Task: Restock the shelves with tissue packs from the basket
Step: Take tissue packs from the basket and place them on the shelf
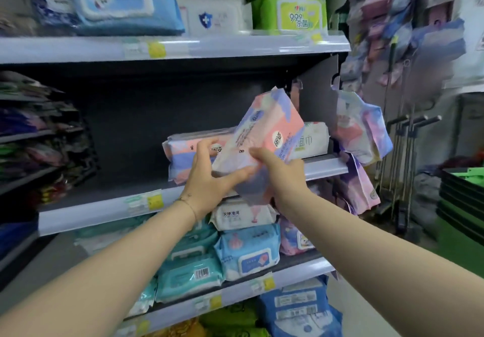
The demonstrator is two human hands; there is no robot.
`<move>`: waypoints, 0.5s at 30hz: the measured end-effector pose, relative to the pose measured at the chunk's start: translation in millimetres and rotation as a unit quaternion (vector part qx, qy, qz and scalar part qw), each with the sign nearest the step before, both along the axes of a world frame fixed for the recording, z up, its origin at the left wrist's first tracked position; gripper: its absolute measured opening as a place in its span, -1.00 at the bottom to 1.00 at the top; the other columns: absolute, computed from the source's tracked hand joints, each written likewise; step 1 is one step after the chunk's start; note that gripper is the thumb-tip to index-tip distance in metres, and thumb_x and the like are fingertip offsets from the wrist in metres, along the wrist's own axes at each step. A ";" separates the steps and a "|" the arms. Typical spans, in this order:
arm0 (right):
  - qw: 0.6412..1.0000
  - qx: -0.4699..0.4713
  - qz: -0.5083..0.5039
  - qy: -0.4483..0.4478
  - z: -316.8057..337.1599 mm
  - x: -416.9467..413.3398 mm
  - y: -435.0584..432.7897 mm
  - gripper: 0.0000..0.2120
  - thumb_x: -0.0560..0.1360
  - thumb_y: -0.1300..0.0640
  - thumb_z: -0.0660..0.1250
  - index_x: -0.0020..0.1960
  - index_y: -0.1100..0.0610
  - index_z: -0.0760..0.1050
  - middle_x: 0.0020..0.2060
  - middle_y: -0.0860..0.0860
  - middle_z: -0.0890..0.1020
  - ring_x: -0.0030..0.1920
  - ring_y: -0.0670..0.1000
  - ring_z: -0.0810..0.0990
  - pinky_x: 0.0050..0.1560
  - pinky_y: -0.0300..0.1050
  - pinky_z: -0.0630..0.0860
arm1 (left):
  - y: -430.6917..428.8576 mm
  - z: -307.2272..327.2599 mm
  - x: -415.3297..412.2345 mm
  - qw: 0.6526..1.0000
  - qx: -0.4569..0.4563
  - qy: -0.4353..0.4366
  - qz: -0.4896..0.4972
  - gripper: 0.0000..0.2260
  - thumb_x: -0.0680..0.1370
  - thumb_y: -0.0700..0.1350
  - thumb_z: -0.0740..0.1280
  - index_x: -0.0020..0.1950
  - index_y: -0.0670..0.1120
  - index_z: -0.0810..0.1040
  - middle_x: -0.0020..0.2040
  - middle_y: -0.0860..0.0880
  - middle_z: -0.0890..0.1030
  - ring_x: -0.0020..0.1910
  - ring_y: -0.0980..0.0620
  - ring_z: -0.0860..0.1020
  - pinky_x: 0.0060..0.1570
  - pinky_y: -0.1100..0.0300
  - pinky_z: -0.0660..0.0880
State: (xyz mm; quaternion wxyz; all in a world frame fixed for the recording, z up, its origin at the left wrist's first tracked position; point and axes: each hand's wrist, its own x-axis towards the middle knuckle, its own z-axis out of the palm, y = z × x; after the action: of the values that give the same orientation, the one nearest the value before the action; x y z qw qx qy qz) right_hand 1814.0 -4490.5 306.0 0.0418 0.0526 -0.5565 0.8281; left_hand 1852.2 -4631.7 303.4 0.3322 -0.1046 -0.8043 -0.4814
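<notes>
Shop: price-tagged shelves point(167, 48), stocked packs point(246, 252)

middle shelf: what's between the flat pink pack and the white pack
Head view: the tilted tissue pack, gripped by left hand and right hand, covers that gap.

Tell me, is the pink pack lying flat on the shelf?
No. The tissue pack is tilted, held by left hand and right hand.
</notes>
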 end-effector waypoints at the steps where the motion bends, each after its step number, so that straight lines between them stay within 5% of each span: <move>1: 1.000 -0.018 0.016 -0.006 5.7 1.1 -8.5 -0.01 -0.13 -0.20 0.58 0.20 0.12 0.34 0.02 0.03 0.63 -0.03 0.09 0.65 0.04 0.11 0.59 | -3.2 3.9 3.1 1.000 0.010 0.010 -0.001 -0.20 0.17 0.21 0.54 0.29 0.07 0.27 0.18 0.12 0.42 0.14 0.33 0.44 0.06 0.49 0.38; 3: 0.999 -0.029 0.045 -0.011 16.0 1.4 -24.4 0.08 -0.15 -0.26 0.58 0.27 0.10 0.33 0.03 0.01 0.63 0.00 0.09 0.64 0.07 0.11 0.58 | -8.8 10.9 6.4 0.999 0.021 0.029 0.006 -0.28 0.25 -0.03 0.62 0.28 0.04 0.30 0.10 0.14 0.44 0.00 0.43 0.45 -0.08 0.54 0.38; 7: 0.995 0.040 0.095 0.020 36.0 2.1 -42.2 -0.08 0.06 -0.31 0.54 0.26 0.09 0.32 0.07 0.00 0.59 0.04 0.06 0.62 0.07 0.08 0.57 | -31.6 34.0 6.0 0.991 0.126 0.046 0.028 -0.41 0.33 -0.25 0.55 0.22 0.07 0.35 0.09 0.01 0.50 -0.02 0.12 0.55 -0.07 0.14 0.57; 12: 0.972 0.178 0.039 0.146 54.5 -12.9 -39.6 -0.47 0.39 -0.04 0.44 0.22 0.05 0.24 0.07 0.00 0.45 -0.01 -0.03 0.49 -0.06 -0.12 0.45 | -70.1 71.4 -2.5 0.986 0.118 0.103 0.054 -0.42 0.36 -0.40 0.47 0.20 0.02 0.30 0.00 0.01 0.52 -0.11 0.17 0.51 -0.10 0.25 0.48; 15: 0.941 0.240 -0.016 0.239 68.6 -25.8 -35.3 -0.34 0.43 0.10 0.40 0.43 0.01 0.15 0.24 -0.02 0.29 0.09 -0.04 0.35 0.08 -0.12 0.36 | -88.1 89.9 -14.1 0.989 0.093 0.088 0.076 -0.38 0.37 -0.39 0.45 0.23 0.04 0.22 0.01 -0.04 0.53 -0.08 0.12 0.52 -0.05 0.14 0.51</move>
State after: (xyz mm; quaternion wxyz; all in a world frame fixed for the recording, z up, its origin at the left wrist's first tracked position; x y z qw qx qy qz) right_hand 1788.1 -4525.7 374.6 0.1728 0.2487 -0.7132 0.6321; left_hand 1838.1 -4719.7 393.3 0.4456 -0.0535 -0.7292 -0.5166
